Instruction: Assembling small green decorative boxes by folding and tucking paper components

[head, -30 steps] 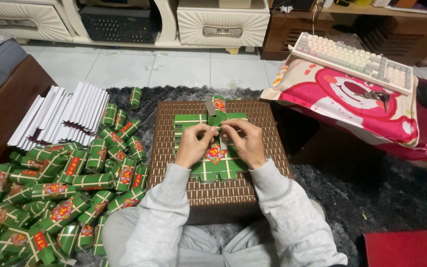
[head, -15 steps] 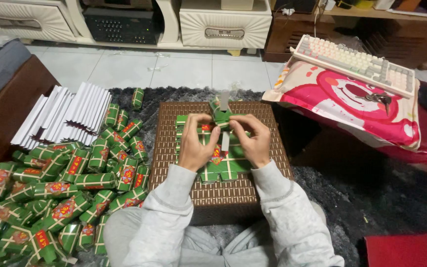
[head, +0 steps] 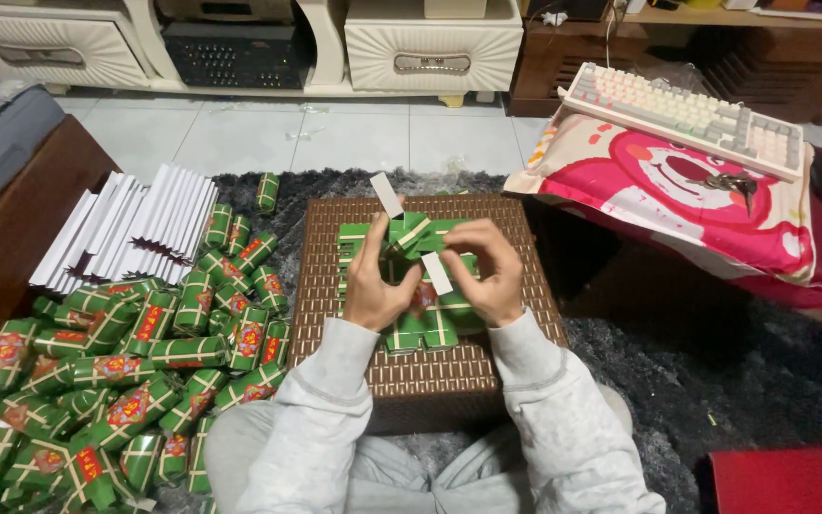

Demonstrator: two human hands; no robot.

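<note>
My left hand and right hand pinch a green box on the tabletop; folded boxes heaped left, white cards beyond.

Head-worn view, steeply down, close.

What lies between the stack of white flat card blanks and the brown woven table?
In the head view, a heap of folded green boxes lies between the white blanks and the woven table, on the dark rug.
</note>
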